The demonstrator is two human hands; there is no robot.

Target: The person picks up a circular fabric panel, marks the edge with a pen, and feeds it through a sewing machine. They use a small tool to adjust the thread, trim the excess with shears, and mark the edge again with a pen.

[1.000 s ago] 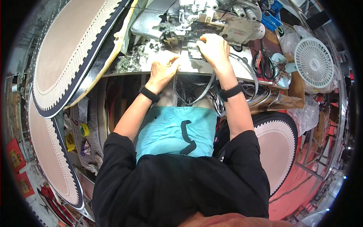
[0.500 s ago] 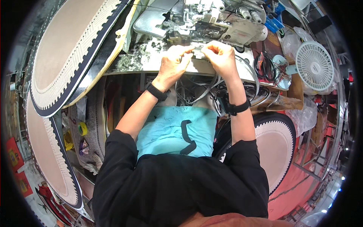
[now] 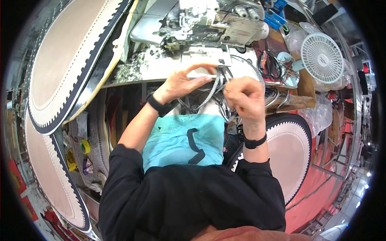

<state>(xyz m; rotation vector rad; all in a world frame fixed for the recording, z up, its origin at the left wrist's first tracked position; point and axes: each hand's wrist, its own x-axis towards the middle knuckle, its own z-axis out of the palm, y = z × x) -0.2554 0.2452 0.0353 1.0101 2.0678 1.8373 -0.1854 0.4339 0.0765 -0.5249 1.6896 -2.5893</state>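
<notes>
My left hand (image 3: 185, 82) is over the front edge of a white-topped worktable (image 3: 161, 72), thumb and fingers apart. Its fingertips are close to a grey woven strip (image 3: 215, 86) that hangs in loops over the table edge; I cannot tell whether they touch it. To the right, my right hand (image 3: 246, 97) is curled closed just off the table edge, beside the loops. Whatever it may hold is hidden by the fingers. Beyond both hands stands an industrial sewing machine (image 3: 225, 30), greyish white and worn.
Oval beige mats with dark edging (image 3: 60, 68) stand at the left. Another mat (image 3: 287, 160) leans at the right. Scissors (image 3: 263, 60), a white fan (image 3: 321, 58) and a cardboard box (image 3: 303, 96) are right of the machine. A turquoise cloth (image 3: 181, 140) covers my lap.
My hands have moved apart from their pinch near the machine. The right came down toward me and curled closed; the left lowered slightly and opened. The view shifted slightly.
</notes>
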